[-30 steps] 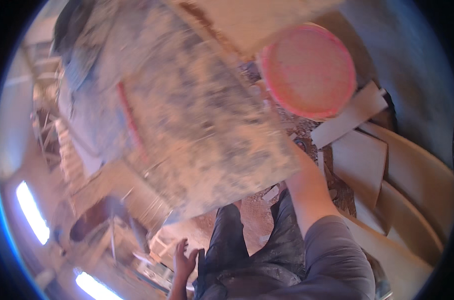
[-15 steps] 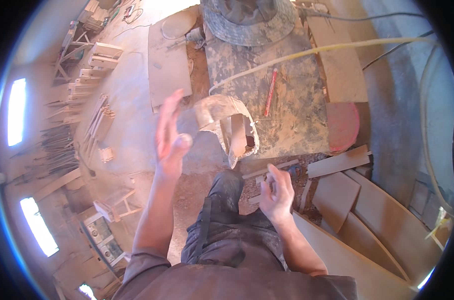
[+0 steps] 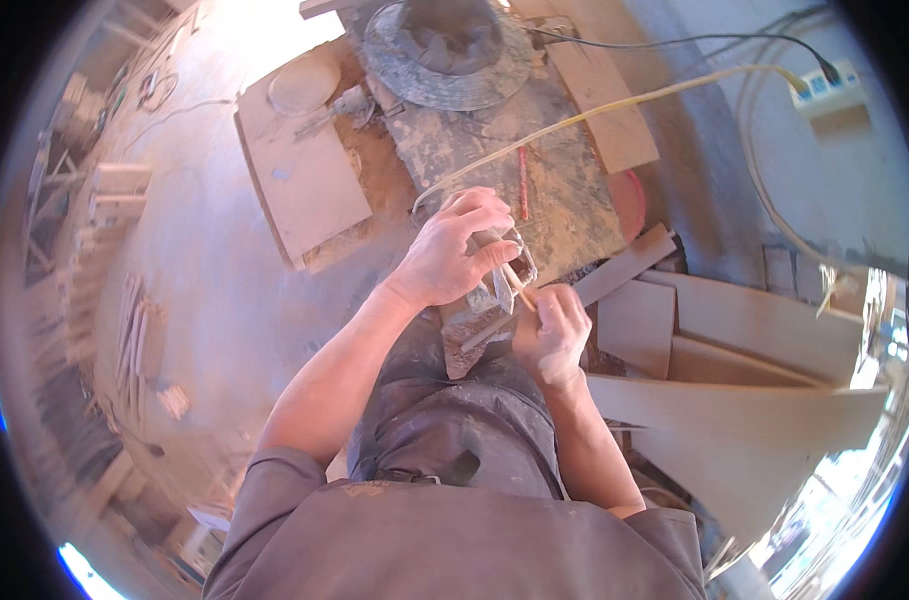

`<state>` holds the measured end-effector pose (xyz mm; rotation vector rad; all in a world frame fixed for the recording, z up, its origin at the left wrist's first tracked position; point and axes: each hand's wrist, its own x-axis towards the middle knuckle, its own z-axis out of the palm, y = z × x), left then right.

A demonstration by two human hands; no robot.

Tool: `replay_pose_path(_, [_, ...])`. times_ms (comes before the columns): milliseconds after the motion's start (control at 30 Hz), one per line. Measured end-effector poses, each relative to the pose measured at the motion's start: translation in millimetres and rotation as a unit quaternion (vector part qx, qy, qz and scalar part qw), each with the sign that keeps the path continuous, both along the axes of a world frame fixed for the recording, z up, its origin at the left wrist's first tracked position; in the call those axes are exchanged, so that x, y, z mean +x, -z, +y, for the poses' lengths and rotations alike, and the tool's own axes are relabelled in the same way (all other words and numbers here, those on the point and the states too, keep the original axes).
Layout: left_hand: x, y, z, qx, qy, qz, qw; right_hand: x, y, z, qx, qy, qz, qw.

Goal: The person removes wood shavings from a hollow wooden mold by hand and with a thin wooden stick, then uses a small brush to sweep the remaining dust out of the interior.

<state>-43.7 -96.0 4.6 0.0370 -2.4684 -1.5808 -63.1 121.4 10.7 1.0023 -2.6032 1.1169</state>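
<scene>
A pale, crusted container (image 3: 487, 297) with an open, hollow side sits at the near edge of the stained work table (image 3: 578, 215). Over its top curve the fingers of my left hand (image 3: 453, 245), the thumb lying across it toward the opening; the hand covers most of it. My right hand (image 3: 555, 332) is closed just at the near right of that opening. Between its thumb and fingers is a thin tan stick (image 3: 519, 284) that reaches into the container, where its far end is hidden.
A red stick (image 3: 523, 182) and a dusty brimmed hat (image 3: 450, 60) lie on the table. A yellowish cable (image 3: 615, 105) crosses above it to a wall socket (image 3: 830, 90). Curved boards (image 3: 755, 330) lean at the right. A flat panel (image 3: 300, 190) lies left of the table.
Both hands were raised, apart and free. My left hand has moved right onto the container, and my right hand has closed on the stick. The view has turned to the right.
</scene>
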Motion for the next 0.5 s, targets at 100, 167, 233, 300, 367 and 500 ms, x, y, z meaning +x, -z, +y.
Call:
replay_pose_path(100, [7.4,-11.6,6.2,0.095,-0.124,-0.023,0.987,20.3,15.3,-2.8,0.059,0.039,-0.031,0.997])
replay_pose_path(167, [29.4,-15.5,24.8,0.271,-0.274,-0.04,0.922,18.6,18.8,-18.7,0.077,0.072,-0.056,0.993])
replay_pose_path(233, [68.0,3.1,43.5,0.416,-0.346,-0.147,0.828,6.8,14.0,-32.1,0.056,0.066,-0.098,0.991])
replay_pose_path(300, [92.0,28.1,62.3,0.458,-0.278,-0.36,0.764,1.4,10.0,-30.0,0.037,0.071,-0.114,0.99])
replay_pose_path(367, [83.1,33.8,85.4,0.539,-0.185,-0.48,0.667,-6.9,9.5,-12.6,0.011,0.075,-0.102,0.992])
replay_pose_path(500, [55.1,60.4,107.8,0.651,-0.114,-0.452,0.598,2.2,9.3,13.7,-0.004,0.058,-0.149,0.987])
